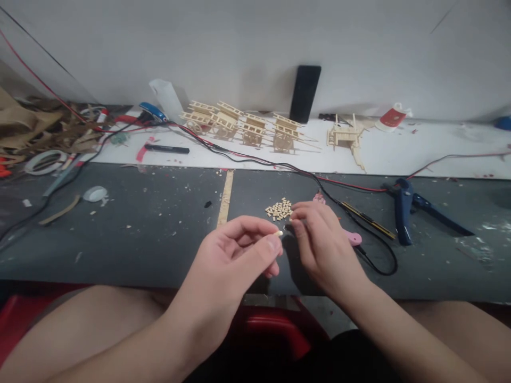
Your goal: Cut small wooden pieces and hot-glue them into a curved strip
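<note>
My left hand (239, 250) is pinched shut on a tiny pale wooden piece (278, 233) held between thumb and forefinger just above the dark table (151, 229). My right hand (319, 239) sits close beside it with fingers curled together, fingertips near that piece; what they hold, if anything, is too small to make out. A small pile of several tiny wooden blocks (279, 209) lies just beyond both hands. A pink tool (353, 238) rests on the table partly under my right hand.
Several small wooden cart models (239, 126) stand in a row on the white board at the back, with a black phone (305, 93) leaning on the wall. Red and black wires (351, 186), a blue glue gun (405, 208), a pencil (367, 219), tape roll (44, 161) and cardboard scraps (35, 127) lie around.
</note>
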Demonstrator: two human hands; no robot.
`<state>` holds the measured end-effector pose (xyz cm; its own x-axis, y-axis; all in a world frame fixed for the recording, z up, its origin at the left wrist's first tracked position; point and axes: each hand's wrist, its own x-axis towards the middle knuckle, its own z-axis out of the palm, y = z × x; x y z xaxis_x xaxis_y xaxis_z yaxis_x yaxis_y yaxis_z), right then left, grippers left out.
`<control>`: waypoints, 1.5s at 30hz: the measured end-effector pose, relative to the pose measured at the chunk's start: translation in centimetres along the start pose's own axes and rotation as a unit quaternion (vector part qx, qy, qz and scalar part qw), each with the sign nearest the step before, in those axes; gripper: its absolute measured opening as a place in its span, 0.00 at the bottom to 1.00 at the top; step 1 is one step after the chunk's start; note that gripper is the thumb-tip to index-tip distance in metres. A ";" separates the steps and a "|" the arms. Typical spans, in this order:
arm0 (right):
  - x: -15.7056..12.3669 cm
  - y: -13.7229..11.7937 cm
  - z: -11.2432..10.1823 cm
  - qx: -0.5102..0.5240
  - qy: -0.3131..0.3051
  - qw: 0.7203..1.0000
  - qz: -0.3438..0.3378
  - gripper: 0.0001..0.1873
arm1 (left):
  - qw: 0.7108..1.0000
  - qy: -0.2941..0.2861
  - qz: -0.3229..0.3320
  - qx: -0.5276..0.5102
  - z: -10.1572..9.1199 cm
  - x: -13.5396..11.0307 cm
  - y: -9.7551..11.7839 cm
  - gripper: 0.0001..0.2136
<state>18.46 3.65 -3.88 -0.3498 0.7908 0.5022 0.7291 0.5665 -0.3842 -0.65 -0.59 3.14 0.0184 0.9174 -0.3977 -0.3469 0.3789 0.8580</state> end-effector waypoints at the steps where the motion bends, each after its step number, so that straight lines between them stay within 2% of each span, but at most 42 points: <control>1: -0.1 -0.2 -0.7 0.026 0.004 1.000 0.015 0.09 | 1.000 -0.004 0.008 0.012 0.0 -0.1 0.0 0.03; 7: -1.7 -1.6 -3.8 0.144 0.008 0.986 0.082 0.08 | 0.993 0.002 0.034 0.113 0.9 -0.9 -0.1 0.06; 10: -2.3 -2.1 -4.5 0.205 -0.003 0.975 0.085 0.07 | 0.990 -0.011 0.050 0.133 1.4 -1.2 -0.5 0.04; 14: -2.5 -2.6 -5.1 0.235 -0.019 0.969 0.080 0.07 | 0.986 -0.029 0.058 0.153 1.7 -1.4 -1.0 0.04; 22: -2.4 -2.8 -5.5 0.239 -0.038 0.967 0.083 0.03 | 0.989 -0.034 0.069 0.127 2.1 -1.7 -1.2 0.05; 34: -2.8 -2.8 -5.7 0.137 -0.029 0.990 0.033 0.07 | 0.983 0.000 0.085 0.166 2.1 -1.7 -1.6 0.05; 45: -3.0 -2.8 -5.7 0.161 -0.052 0.985 0.045 0.07 | 0.983 -0.015 0.076 0.165 1.9 -1.7 -1.8 0.04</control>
<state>20.78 -1.64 0.11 -0.3621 0.8514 0.3794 0.5411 0.5234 -0.6582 1.75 -2.56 2.92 0.0191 0.9676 -0.2516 -0.0239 0.2520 0.9674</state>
